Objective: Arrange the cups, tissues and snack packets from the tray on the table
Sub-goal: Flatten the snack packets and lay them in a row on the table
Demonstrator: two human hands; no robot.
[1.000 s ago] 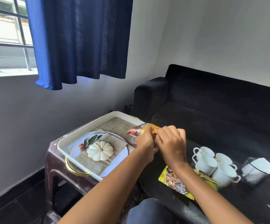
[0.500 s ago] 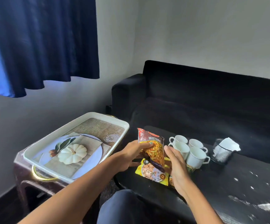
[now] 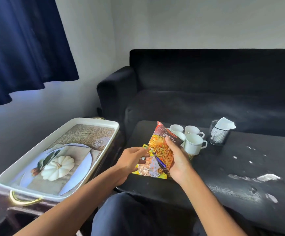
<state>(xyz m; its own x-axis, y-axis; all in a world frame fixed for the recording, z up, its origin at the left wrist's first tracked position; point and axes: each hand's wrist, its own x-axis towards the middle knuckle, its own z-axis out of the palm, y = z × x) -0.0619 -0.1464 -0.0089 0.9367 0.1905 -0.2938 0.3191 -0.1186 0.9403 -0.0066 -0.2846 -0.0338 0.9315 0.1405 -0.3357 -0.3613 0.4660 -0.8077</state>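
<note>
Gripping noted: red mixture packet [image 3: 162,148] was held upright in the closed right hand [image 3: 179,160]. Left hand [image 3: 131,161] was seen loosely open, empty, just beside a yellow packet [image 3: 146,169] lying flat beneath. Four white cups [image 3: 192,142] were grouped just beyond the right hand; tray [image 3: 94,121] left of the left hand

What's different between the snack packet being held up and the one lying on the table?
The red mixture packet stands upright in the right hand, off the table; the yellow packet lies flat on it. The red one shows orange sticks, the yellow one paler pieces. The left hand hovers over the yellow one. Both are sealed printed snack packets.
</note>
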